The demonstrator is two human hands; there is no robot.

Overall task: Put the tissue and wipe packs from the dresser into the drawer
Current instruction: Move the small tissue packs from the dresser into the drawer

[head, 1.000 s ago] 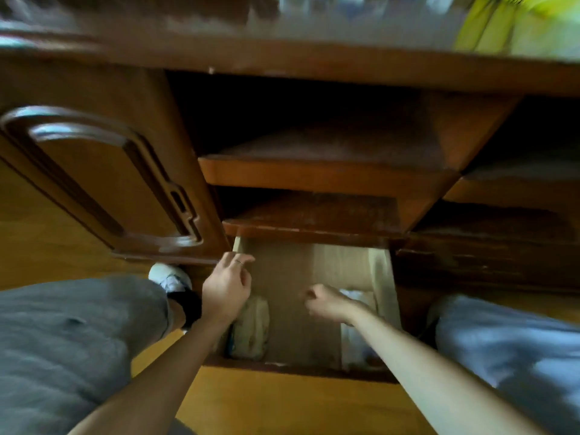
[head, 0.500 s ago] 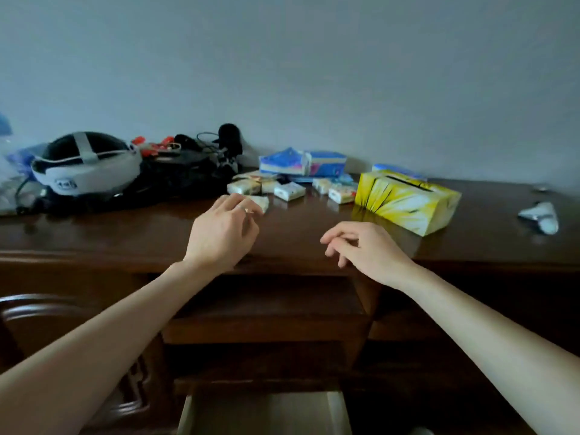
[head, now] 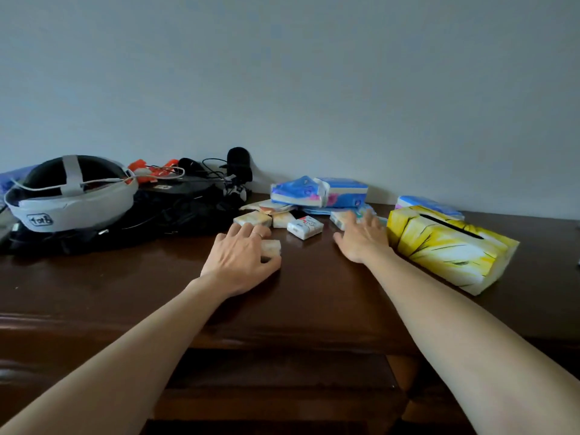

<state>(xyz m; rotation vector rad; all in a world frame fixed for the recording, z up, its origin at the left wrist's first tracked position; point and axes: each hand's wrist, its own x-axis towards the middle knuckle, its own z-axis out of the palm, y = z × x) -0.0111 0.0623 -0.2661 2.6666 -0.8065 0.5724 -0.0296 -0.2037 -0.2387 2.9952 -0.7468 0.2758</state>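
Several small tissue packs lie in a cluster at the back of the dark wooden dresser top [head: 125,284]. My left hand [head: 241,259] curls over one pale small tissue pack [head: 272,247], with fingers above it and thumb below. My right hand [head: 361,238] lies flat with straight fingers, their tips touching a small pack [head: 340,218]. Between the hands sits a white pack with red print [head: 305,227]. Two larger blue wipe packs [head: 298,191] lean at the wall. Another blue pack [head: 426,204] lies behind the yellow box. The drawer is out of view.
A yellow tissue box [head: 448,249] stands just right of my right hand. A white and black headset [head: 69,196] rests on a black bag [head: 175,215] with cables at the left. Open shelves [head: 282,387] show below the dresser edge.
The view rose from the open drawer to the dresser top. Both hands moved forward from the front edge to the cluster, and the left closed over a small pale pack.
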